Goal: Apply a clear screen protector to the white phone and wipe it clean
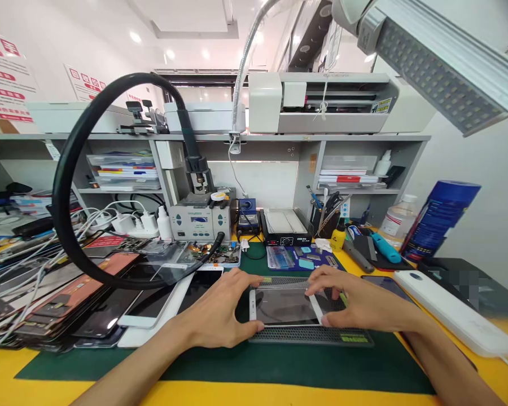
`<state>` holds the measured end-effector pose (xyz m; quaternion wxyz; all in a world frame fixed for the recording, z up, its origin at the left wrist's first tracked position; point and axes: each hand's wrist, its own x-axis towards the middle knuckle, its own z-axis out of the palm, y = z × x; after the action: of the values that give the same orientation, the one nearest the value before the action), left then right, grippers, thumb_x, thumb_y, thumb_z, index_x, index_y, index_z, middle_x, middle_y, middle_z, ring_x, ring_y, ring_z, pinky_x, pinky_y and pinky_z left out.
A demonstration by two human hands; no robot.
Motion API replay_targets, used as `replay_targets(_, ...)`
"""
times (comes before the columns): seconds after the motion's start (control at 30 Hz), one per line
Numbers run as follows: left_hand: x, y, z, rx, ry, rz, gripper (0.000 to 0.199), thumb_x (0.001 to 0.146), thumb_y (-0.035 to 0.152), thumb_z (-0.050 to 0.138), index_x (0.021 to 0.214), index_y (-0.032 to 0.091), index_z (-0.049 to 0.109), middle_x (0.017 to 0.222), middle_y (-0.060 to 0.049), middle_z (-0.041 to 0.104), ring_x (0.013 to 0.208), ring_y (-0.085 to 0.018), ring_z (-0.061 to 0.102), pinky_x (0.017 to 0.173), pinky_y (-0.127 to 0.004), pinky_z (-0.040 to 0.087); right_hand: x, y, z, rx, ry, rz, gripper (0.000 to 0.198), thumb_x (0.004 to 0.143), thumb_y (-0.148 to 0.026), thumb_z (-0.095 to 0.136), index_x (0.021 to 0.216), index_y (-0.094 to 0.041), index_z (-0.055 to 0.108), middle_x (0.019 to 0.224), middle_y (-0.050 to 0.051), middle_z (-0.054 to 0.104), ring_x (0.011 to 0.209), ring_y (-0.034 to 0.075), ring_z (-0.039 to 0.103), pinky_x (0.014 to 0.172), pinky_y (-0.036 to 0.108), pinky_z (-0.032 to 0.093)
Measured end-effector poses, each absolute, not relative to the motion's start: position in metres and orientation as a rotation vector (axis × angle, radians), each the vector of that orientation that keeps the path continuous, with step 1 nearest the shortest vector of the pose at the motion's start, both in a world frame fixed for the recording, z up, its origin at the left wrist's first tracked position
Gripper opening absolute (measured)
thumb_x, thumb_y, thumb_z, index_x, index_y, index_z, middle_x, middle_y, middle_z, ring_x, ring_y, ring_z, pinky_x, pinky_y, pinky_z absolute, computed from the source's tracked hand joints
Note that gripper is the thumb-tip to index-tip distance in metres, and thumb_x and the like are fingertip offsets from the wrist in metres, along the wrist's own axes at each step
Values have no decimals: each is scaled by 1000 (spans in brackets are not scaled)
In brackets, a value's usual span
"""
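Observation:
A white-framed smartphone [284,307] with a dark screen lies flat, face up, on a grey perforated work pad [298,336]. My left hand [222,310] grips its left end, thumb on the near corner and index finger at the far edge. At the other end, my right hand [347,298] holds the phone, with the thumb at the near corner and fingertips on the far side. Some fingers of both hands are hidden. The pad rests on a dark green mat [288,363].
Stacked phones and screens [80,287] with cables lie at left. A black hose [63,186] loops from a soldering station [200,221]. Behind the pad stands a heating plate [284,225]. A white power strip [452,310] lies right of my right hand; an LED lamp [440,67] hangs above.

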<state>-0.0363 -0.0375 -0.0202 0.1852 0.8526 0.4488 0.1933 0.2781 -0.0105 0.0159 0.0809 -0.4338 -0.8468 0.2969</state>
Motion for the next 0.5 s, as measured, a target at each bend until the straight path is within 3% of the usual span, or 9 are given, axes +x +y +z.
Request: replay_targets(0.5,-36,-39,-15,2427,1268,509,70,73,47,70,137,30,45,130,-6,56,126,-32,46,104,-45,40,278,-9,11,-1277,-2540,861,48,72,-50,72,116,-32,63,128,4,52,91,21,58,73,29,46)
